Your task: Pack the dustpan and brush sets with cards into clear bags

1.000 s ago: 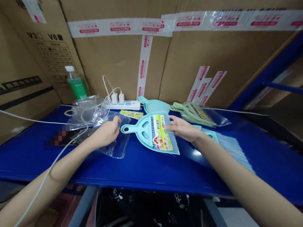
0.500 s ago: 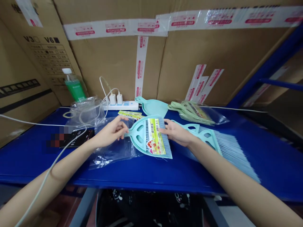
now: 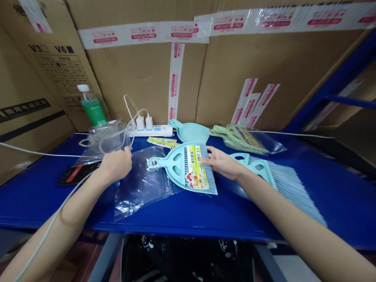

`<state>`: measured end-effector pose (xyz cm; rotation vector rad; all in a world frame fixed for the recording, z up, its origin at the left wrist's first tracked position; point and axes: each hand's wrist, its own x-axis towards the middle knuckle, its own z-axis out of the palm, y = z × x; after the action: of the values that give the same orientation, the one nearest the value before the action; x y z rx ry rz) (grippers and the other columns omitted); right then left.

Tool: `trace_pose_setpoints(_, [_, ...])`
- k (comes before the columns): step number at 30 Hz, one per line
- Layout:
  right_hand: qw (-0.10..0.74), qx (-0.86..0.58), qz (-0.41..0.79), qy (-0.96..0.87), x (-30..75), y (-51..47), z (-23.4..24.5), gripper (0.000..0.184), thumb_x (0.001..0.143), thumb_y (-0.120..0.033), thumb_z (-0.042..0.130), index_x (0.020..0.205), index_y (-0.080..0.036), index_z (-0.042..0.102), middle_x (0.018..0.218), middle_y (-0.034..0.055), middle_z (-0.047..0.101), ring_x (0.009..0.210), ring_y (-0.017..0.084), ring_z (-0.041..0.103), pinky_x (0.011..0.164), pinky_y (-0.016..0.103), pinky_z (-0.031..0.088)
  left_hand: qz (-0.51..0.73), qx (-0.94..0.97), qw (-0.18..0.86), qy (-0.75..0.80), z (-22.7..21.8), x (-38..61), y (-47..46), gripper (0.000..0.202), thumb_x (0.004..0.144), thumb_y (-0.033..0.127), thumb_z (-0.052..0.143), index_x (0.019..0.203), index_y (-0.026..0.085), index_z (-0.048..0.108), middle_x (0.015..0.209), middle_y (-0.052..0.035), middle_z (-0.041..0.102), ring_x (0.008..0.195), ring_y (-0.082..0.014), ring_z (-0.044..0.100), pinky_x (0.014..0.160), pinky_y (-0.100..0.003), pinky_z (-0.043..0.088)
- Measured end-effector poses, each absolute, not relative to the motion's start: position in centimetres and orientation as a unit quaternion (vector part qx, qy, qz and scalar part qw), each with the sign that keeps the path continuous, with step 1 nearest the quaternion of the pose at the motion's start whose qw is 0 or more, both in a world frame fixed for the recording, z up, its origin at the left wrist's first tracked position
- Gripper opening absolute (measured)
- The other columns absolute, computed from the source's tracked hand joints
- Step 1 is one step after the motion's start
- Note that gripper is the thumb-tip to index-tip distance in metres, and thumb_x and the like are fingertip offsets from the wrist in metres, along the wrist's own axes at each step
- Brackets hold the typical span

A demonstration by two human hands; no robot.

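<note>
A pale turquoise dustpan [image 3: 174, 161] with a matching hand brush [image 3: 209, 172] laid in it is in front of me, its handle to the left. Across the bristles sits a yellow and white label card [image 3: 197, 167]. My right hand [image 3: 221, 162] grips the set at its bristle end, thumb by the card. My left hand [image 3: 116, 163] is closed, with its fingertips near a pile of clear bags [image 3: 110, 137]; what it pinches, if anything, is hidden. Under the dustpan handle lies a flat clear plastic bag [image 3: 141, 184].
At right lie more turquoise brushes [image 3: 286, 182]. Behind are another turquoise dustpan [image 3: 192, 132], a bagged green set [image 3: 241, 139], loose label cards [image 3: 161, 141] and a power strip [image 3: 158, 131]. A green-liquid bottle [image 3: 93, 107] stands back left. A white cable [image 3: 66, 194] crosses my left arm.
My left hand has left the dustpan's handle and moved left towards the clear bags, its fingers closing. My right hand still holds the set, which has shifted slightly.
</note>
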<state>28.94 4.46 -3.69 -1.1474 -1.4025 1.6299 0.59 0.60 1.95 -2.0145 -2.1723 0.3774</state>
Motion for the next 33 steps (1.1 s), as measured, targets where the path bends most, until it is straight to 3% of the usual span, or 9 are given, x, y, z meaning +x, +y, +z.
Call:
trace_pose_setpoints(5, [0.342, -0.426, 0.633, -0.548, 29.0, 4.5, -3.7, 0.044, 0.077, -0.020, 0.066, 0.115, -0.022, 0.044, 0.106, 0.0084, 0.066, 0.094, 0.023, 0.066, 0.081, 0.043, 0.056, 0.127, -0.697, 0.030, -0.706, 2.1, 0.5, 0.7, 0.035, 0.082, 0.011, 0.028, 0.108, 0.006, 0.050, 0.071, -0.0179, 0.068, 0.078, -0.0316, 0.068, 0.068, -0.040, 0.049])
trace_pose_setpoints(11, [0.345, -0.442, 0.629, -0.538, 28.9, 4.4, -3.4, 0.043, 0.074, -0.018, 0.068, 0.109, -0.022, 0.044, 0.103, 0.0079, 0.067, 0.093, 0.023, 0.066, 0.081, 0.042, 0.055, 0.134, -0.757, 0.002, -0.639, 1.2, 0.9, 0.8, 0.040, 0.086, 0.016, 0.023, 0.119, 0.006, 0.042, 0.089, -0.0184, 0.069, 0.087, -0.0298, 0.067, 0.075, -0.039, 0.047])
trace_pose_setpoints(18, [0.333, -0.432, 0.637, -0.544, 29.0, 4.5, -3.8, 0.048, 0.071, -0.020, 0.072, 0.111, -0.022, 0.044, 0.104, 0.0080, 0.066, 0.093, 0.023, 0.066, 0.081, 0.043, 0.055, 0.131, -0.775, 0.018, -0.618, 0.2, 1.4, 1.0, 0.049, 0.084, 0.009, 0.022, 0.131, 0.010, 0.033, 0.090, -0.0157, 0.070, 0.082, -0.0284, 0.068, 0.069, -0.037, 0.049])
trace_pose_setpoints(24, [0.341, -0.436, 0.638, -0.535, 28.9, 4.5, -3.6, 0.049, 0.072, -0.018, 0.071, 0.113, -0.022, 0.044, 0.106, 0.0084, 0.066, 0.095, 0.024, 0.065, 0.084, 0.044, 0.054, 0.062, -0.799, 0.046, -0.596, -0.2, 1.5, 1.2, 0.050, 0.085, 0.011, 0.023, 0.135, 0.016, 0.030, 0.119, -0.0153, 0.061, 0.094, -0.0274, 0.066, 0.076, -0.037, 0.050])
trace_pose_setpoints(29, [0.349, -0.456, 0.635, -0.517, 28.6, 4.3, -3.2, 0.054, 0.071, -0.015, 0.071, 0.116, -0.021, 0.042, 0.107, 0.0087, 0.066, 0.095, 0.023, 0.065, 0.087, 0.044, 0.053, 0.081, -0.704, 0.103, -0.698, 0.7, 1.7, 0.9, 0.047, 0.091, 0.024, 0.019, 0.130, 0.004, 0.037, 0.091, -0.0224, 0.068, 0.089, -0.0371, 0.066, 0.072, -0.046, 0.050])
trace_pose_setpoints(33, [0.347, -0.455, 0.639, -0.514, 28.6, 4.3, -3.2, 0.050, 0.070, -0.015, 0.072, 0.111, -0.021, 0.043, 0.105, 0.0080, 0.066, 0.095, 0.023, 0.065, 0.088, 0.046, 0.052, 0.118, -0.697, 0.077, -0.703, 0.8, 1.6, 0.8, 0.050, 0.091, 0.020, 0.018, 0.132, -0.002, 0.036, 0.091, -0.0257, 0.068, 0.091, -0.0378, 0.066, 0.075, -0.047, 0.049])
